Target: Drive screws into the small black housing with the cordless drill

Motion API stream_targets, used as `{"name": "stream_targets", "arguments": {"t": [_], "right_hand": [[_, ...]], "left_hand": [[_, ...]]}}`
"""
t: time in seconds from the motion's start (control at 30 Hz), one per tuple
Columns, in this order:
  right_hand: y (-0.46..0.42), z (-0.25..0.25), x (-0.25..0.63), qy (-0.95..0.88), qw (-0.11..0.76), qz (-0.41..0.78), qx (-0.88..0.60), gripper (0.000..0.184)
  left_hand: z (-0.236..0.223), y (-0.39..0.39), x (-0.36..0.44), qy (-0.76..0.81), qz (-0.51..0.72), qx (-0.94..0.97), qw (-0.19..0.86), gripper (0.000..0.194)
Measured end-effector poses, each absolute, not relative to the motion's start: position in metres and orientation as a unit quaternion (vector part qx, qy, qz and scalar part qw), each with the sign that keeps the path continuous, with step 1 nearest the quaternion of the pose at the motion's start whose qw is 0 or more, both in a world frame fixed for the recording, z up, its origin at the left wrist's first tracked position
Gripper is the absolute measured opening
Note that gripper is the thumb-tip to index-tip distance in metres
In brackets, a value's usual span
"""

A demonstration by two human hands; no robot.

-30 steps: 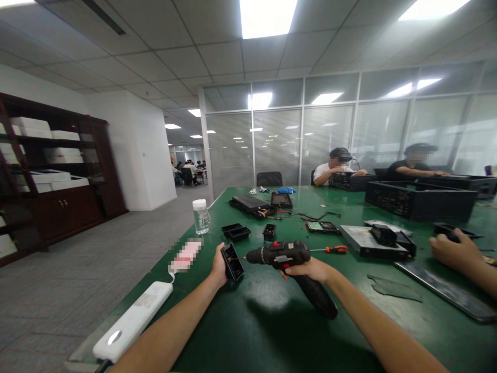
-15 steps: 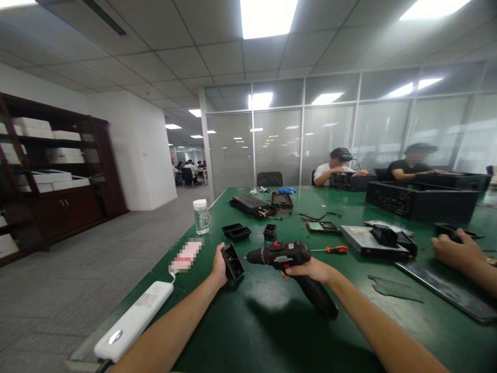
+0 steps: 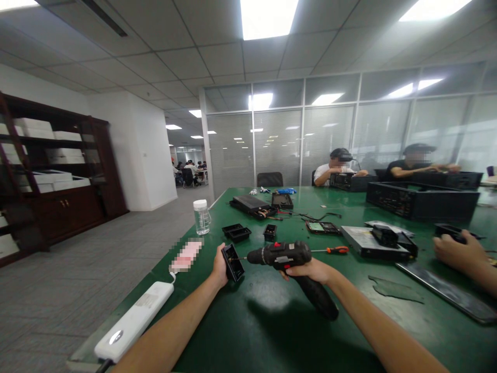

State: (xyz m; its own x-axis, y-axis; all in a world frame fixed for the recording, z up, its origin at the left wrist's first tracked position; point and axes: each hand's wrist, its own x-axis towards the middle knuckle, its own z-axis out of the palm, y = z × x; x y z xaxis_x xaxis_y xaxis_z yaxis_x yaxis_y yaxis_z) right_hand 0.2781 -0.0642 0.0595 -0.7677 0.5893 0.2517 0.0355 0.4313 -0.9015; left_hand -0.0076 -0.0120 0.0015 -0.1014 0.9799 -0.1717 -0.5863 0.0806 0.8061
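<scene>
My left hand grips a small black open box-shaped casing by its left side, tilted so its hollow faces right. Closed around the handle of a black cordless drill is my right hand. The drill lies level above the table, its bit pointing left into the casing's hollow; whether the tip touches a screw is too small to tell. Beyond the casing lie black plastic trays and a smaller black box. A screwdriver with an orange and black handle rests behind the drill.
On the green table are a white power strip, a water bottle, a metal drive unit and a dark flat panel. Another person's hand holds a black part at right. Two people sit behind computer cases.
My hands, the drill and the casing stay almost in place. At the far right, a seated person's hands and the computer case before them have shifted slightly.
</scene>
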Motion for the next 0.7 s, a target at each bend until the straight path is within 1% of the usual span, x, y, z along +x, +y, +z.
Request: {"name": "stream_targets", "arguments": {"t": [0.7], "right_hand": [[-0.0670,0.0614,0.2764,-0.786,0.285,0.510,-0.203,0.027]], "left_hand": [[0.0075,-0.0179,-0.0059,0.394,0.626,0.244,0.627,0.040]]}}
